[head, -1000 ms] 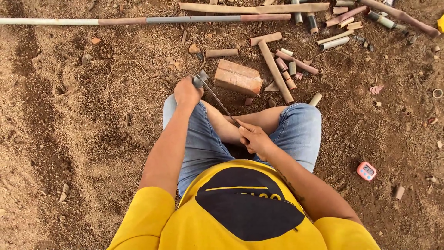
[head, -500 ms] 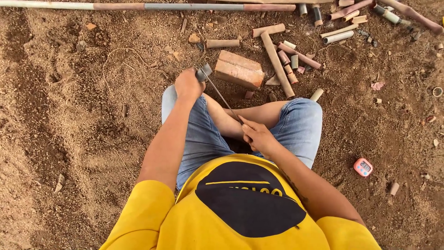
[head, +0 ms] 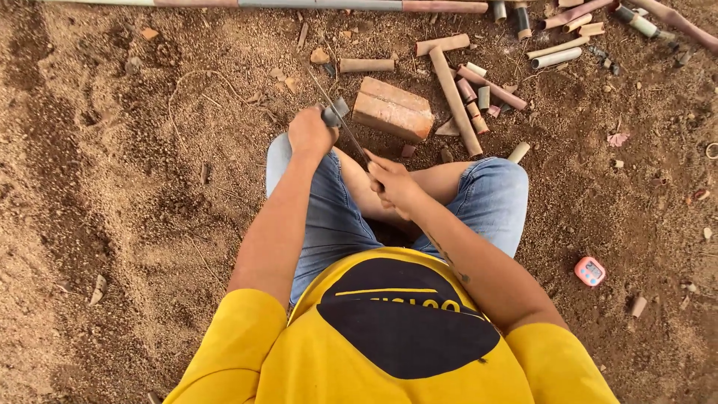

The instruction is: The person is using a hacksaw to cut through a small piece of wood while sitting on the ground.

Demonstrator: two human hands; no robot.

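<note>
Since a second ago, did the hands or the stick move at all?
Hardly. The left hand still grips the small grey piece at the far end of the thin stick, and the right hand still holds its near end. Both sit slightly lower in the picture, with the stick at the same slant. The brick, the cut tubes and the pink timer stayed put.

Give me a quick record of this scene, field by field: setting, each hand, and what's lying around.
setting: person seated cross-legged on bare sandy ground
left hand: closed on one end of a thin blade-like tool
right hand: closed on the tool's other end, over the lap
ahead of the knees: a red brick
beyond the brick: short cut bamboo pieces scattered
far edge: a long pole lying across
to the right: a small pink timer-like device
</note>
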